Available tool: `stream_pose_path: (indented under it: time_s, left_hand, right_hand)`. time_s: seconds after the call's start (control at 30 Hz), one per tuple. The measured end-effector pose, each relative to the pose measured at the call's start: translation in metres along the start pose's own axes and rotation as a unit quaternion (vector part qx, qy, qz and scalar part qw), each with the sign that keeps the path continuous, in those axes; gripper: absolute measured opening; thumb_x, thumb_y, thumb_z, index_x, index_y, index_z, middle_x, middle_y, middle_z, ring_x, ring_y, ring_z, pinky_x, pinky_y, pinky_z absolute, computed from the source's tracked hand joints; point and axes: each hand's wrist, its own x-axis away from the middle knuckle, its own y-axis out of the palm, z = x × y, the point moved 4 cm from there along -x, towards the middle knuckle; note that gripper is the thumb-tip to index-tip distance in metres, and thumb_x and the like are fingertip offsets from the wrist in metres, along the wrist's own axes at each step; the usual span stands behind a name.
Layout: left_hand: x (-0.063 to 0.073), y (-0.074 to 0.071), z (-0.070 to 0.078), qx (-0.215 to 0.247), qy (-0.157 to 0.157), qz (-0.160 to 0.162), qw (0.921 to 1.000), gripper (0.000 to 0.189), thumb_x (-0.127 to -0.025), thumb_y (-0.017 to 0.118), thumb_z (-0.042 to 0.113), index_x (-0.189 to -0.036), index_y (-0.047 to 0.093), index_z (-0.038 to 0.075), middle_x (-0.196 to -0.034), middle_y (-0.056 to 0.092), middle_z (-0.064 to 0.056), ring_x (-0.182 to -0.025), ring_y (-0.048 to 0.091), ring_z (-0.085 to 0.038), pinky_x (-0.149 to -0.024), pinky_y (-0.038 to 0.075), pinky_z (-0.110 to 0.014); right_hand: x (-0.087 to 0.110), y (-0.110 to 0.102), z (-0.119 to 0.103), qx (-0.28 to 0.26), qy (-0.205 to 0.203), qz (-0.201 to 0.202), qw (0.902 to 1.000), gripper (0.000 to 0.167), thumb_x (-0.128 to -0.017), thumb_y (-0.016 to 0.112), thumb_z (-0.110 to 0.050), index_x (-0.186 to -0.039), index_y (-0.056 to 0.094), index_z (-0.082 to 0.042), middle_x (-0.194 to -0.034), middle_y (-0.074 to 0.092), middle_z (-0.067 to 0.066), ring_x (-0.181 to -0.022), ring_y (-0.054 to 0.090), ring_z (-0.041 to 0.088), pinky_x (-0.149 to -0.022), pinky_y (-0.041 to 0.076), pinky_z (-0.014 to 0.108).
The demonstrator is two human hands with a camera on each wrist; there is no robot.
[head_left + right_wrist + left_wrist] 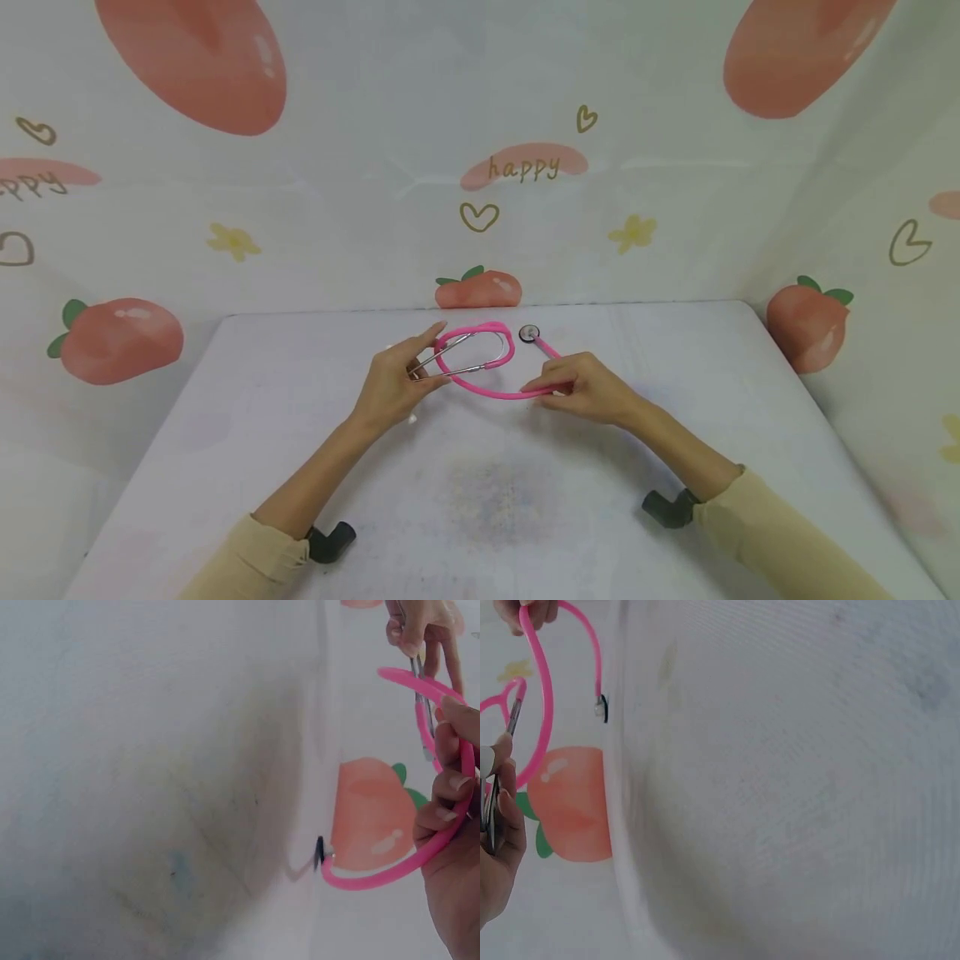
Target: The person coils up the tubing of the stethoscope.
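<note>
A pink stethoscope (495,396) is held up between both hands over the table. My left hand (386,379) grips the ear end of its silver metal ear tubes (465,369), with thumb and fingers around them. Pink tubing loops from those tubes across to my right hand (588,387), whose curled fingers hold it. Past that grip, the tubing bends back to the round chest piece (528,333), which hangs free beyond the right fingers. The right wrist view shows the right hand (454,791) wrapped around the tubing (375,880), with the dark-rimmed chest piece (321,853) at its end.
The white table (480,517) lies beneath both hands. A white cloth backdrop (375,233) printed with peaches, hearts and flowers stands along the back and sides. Black curved pieces (332,542) sit at the sleeve cuffs. A small white bit (412,419) shows below the left hand.
</note>
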Motion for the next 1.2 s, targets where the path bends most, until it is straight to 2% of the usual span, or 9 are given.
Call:
stream_pose_path:
  time_s: [0.13,0.3,0.33,0.43,0.53,0.67,0.77,1.0,1.2]
  left_hand:
    - [0.001,0.0,-0.001,-0.003,0.014,-0.002,0.9999,0.07,-0.072,0.089,0.007,-0.137,0.062,0.018,-0.114,0.07,-0.003,-0.063,0.06,-0.008,-0.058,0.053,-0.023]
    - [0.003,0.003,-0.005,-0.017,0.003,-0.012,0.9998,0.067,-0.072,0.089,0.007,-0.133,0.065,0.017,-0.121,0.068,-0.001,-0.062,0.06,-0.007,-0.056,0.052,-0.023]
    - [0.003,0.004,-0.006,-0.019,0.0,-0.016,0.9997,0.066,-0.071,0.089,0.006,-0.132,0.065,0.017,-0.119,0.069,-0.002,-0.062,0.06,-0.007,-0.055,0.051,-0.023]
    - [0.005,0.006,-0.006,-0.028,-0.005,-0.029,0.9992,0.064,-0.071,0.09,0.007,-0.13,0.066,0.016,-0.101,0.072,-0.001,-0.061,0.059,-0.005,-0.052,0.049,-0.023]
    - [0.006,0.007,-0.006,-0.036,0.005,-0.035,0.9987,0.067,-0.072,0.09,0.008,-0.133,0.064,0.016,-0.098,0.072,-0.002,-0.062,0.058,-0.006,-0.052,0.048,-0.023]
    - [0.006,0.008,-0.005,-0.049,0.03,-0.038,0.9976,0.073,-0.072,0.089,0.009,-0.139,0.06,0.018,-0.115,0.07,-0.002,-0.064,0.057,-0.006,-0.057,0.051,-0.021]
    - [0.007,0.01,-0.005,-0.045,0.038,-0.045,0.9972,0.071,-0.073,0.089,0.007,-0.138,0.061,0.017,-0.118,0.07,-0.003,-0.064,0.057,-0.006,-0.06,0.052,-0.021]
    - [0.01,0.014,-0.008,-0.039,0.027,-0.064,0.9968,0.063,-0.073,0.088,0.004,-0.13,0.066,0.016,-0.121,0.068,0.001,-0.065,0.058,-0.003,-0.061,0.053,-0.021]
    - [0.011,0.018,-0.01,-0.045,0.007,-0.079,0.9958,0.06,-0.073,0.088,0.007,-0.129,0.067,0.017,-0.114,0.07,0.002,-0.065,0.057,-0.004,-0.061,0.052,-0.021]
  right_hand:
    - [-0.005,0.001,-0.005,0.01,-0.02,-0.008,0.9997,0.026,-0.078,0.083,-0.003,-0.104,0.078,-0.008,-0.07,0.059,-0.007,-0.06,0.047,0.006,-0.053,0.041,0.02]
    - [-0.009,0.0,-0.01,0.012,-0.027,-0.009,0.9995,0.026,-0.078,0.083,-0.004,-0.102,0.079,-0.013,-0.07,0.056,-0.011,-0.06,0.047,0.006,-0.053,0.043,0.021]
    - [-0.009,0.0,-0.011,0.015,-0.03,-0.009,0.9994,0.025,-0.079,0.083,-0.005,-0.102,0.079,-0.013,-0.07,0.056,-0.012,-0.06,0.047,0.005,-0.053,0.043,0.021]
    - [-0.011,-0.002,-0.015,0.017,-0.037,-0.007,0.9992,0.022,-0.081,0.082,-0.009,-0.102,0.079,-0.014,-0.07,0.056,-0.013,-0.06,0.046,0.005,-0.052,0.042,0.021]
    - [-0.013,-0.004,-0.017,0.015,-0.05,-0.001,0.9987,0.02,-0.082,0.082,-0.011,-0.103,0.08,-0.012,-0.069,0.056,-0.013,-0.059,0.045,0.005,-0.051,0.04,0.02]
    - [-0.016,-0.008,-0.019,0.018,-0.066,0.012,0.9976,0.021,-0.081,0.083,-0.01,-0.102,0.08,-0.01,-0.068,0.057,-0.011,-0.058,0.045,0.01,-0.05,0.038,0.021]
    - [-0.018,-0.011,-0.021,0.029,-0.063,0.016,0.9975,0.022,-0.08,0.083,-0.01,-0.102,0.079,-0.008,-0.071,0.061,-0.009,-0.059,0.046,0.013,-0.051,0.04,0.021]
    - [-0.024,-0.016,-0.025,0.051,-0.051,0.003,0.9974,0.02,-0.082,0.082,-0.012,-0.103,0.079,-0.011,-0.076,0.062,-0.01,-0.059,0.048,0.016,-0.052,0.042,0.02]
    - [-0.032,-0.02,-0.031,0.041,-0.086,0.004,0.9955,0.02,-0.083,0.081,-0.009,-0.102,0.079,-0.009,-0.075,0.062,-0.008,-0.061,0.044,0.009,-0.051,0.04,0.021]
